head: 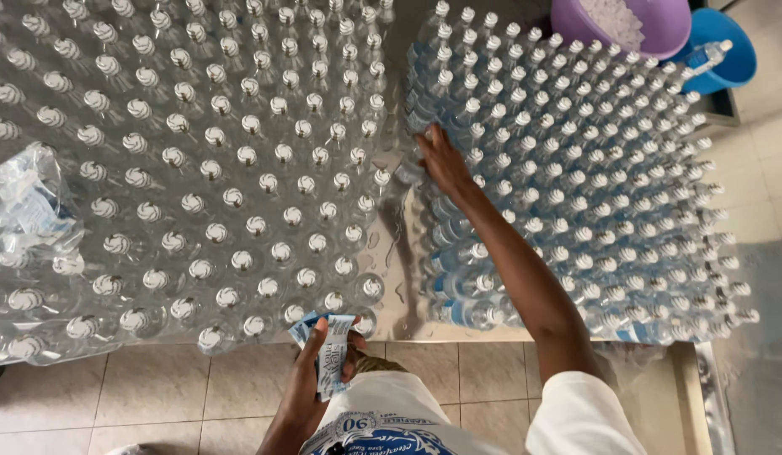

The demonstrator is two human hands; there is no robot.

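Note:
My right hand [442, 160] reaches forward and rests on the near-left edge of a block of capped clear bottles with blue labels [593, 168], its fingers on a bottle there. My left hand [317, 362] is held close to my body and grips a small stack of blue-and-white paper labels [330, 347]. On the left of the steel table [399, 253] stands a large block of capped clear bottles without labels [214, 168].
A crumpled clear plastic wrap with bottles [24, 211] lies at the far left. A purple tub of white caps [635, 21] and a blue bucket [728, 55] stand behind the labelled bottles. Beige floor tiles [155, 396] lie below the table edge.

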